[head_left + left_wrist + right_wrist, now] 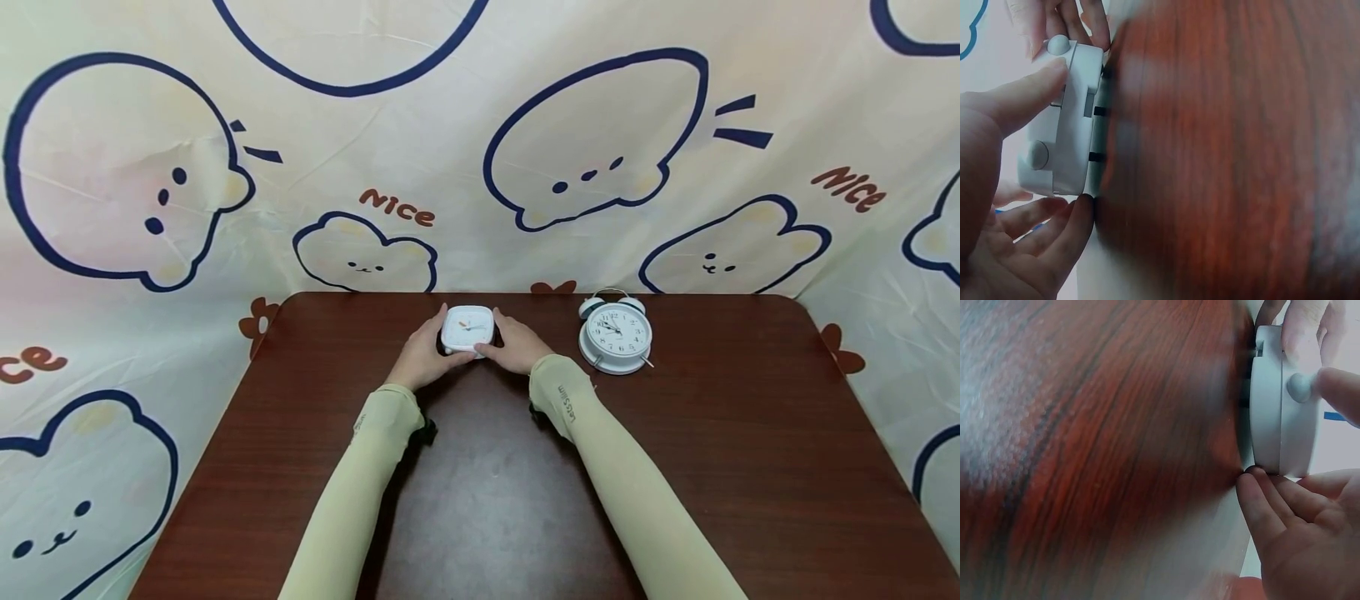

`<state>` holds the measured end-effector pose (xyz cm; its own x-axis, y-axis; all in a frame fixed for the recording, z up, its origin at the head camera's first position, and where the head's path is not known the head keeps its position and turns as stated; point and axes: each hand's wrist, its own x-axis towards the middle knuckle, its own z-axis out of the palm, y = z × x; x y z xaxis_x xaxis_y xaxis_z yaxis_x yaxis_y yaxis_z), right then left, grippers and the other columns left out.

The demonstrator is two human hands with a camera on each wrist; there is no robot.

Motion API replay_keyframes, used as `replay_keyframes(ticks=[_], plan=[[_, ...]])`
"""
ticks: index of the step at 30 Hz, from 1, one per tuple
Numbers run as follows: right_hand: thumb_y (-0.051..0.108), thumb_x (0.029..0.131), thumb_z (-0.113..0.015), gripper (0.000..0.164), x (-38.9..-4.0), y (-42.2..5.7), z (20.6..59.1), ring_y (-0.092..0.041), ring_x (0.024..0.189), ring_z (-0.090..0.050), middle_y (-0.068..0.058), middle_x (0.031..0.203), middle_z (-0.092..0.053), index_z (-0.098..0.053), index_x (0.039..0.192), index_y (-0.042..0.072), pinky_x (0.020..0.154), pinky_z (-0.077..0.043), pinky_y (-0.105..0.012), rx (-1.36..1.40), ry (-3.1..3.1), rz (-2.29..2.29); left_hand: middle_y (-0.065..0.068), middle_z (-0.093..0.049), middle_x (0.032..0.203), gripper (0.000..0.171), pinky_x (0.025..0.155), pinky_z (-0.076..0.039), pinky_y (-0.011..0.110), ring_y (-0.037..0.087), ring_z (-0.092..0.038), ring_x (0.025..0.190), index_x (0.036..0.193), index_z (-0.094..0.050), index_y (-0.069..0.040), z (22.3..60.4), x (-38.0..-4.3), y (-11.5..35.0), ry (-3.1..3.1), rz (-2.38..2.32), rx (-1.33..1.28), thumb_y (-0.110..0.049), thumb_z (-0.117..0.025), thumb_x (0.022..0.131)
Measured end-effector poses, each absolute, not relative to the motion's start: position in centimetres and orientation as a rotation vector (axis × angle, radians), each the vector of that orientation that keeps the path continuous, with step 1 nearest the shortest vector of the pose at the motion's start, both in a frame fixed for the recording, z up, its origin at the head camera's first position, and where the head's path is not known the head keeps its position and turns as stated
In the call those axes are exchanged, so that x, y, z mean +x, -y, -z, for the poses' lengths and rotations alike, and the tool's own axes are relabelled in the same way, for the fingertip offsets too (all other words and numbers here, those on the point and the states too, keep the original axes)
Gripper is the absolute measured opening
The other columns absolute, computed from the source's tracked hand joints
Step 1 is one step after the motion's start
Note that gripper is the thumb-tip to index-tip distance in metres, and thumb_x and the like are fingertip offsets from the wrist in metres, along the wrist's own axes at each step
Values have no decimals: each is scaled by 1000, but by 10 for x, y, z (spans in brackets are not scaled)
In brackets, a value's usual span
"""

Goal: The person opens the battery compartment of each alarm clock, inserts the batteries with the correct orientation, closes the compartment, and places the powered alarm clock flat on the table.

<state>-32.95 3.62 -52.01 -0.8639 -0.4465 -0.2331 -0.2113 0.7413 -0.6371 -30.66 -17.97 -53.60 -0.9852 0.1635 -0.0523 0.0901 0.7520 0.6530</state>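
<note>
A small white square clock [467, 325] with rounded corners is held between both hands near the table's far edge, its dial facing up toward me. My left hand [422, 357] grips its left side, thumb along the near side. The right hand [517, 343] grips the opposite side; in the right wrist view its thumb [1341, 394] is at a round white knob [1299, 387]. Two such knobs show on the clock's side [1075, 125] in the left wrist view. Fingers behind the clock are partly hidden. Whether it touches the table, I cannot tell.
To the right of the hands stands a white twin-bell alarm clock [618, 329] with a round dial. The dark brown wooden table [750, 450] ends at a pale cloth backdrop [465, 167] printed with cartoon figures, which also hangs along both sides.
</note>
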Motion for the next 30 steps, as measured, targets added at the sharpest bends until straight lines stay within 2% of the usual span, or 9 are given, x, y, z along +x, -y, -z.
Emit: replay_keyframes(ticks=[17,24,30], plan=[[49,104,-57,91,-330,-47,516,-30,156,-28,-19,170,-23,-9,165,2,127,-27,-44,-494,-2565,916,19,-35,165,112,120,-37,55,36,-37,151,166,-21,-11,530,-301,178,-2881,-1041,186,-53,-84,83],[53,103,-56,91,-321,-61,498,-31,157,-26,-18,170,-23,-9,166,8,128,-24,-47,-499,-2583,878,17,-39,163,98,119,-39,56,36,-41,149,165,-24,-13,519,-294,172,-2945,-1007,221,-53,-75,92],[51,104,-55,89,-311,-80,479,-33,158,-22,-17,171,-23,-10,166,6,128,-23,-49,-572,-2646,860,15,-42,162,88,121,-33,59,36,-37,150,163,-32,-14,508,-289,158,-3068,-968,294,-56,-68,95]])
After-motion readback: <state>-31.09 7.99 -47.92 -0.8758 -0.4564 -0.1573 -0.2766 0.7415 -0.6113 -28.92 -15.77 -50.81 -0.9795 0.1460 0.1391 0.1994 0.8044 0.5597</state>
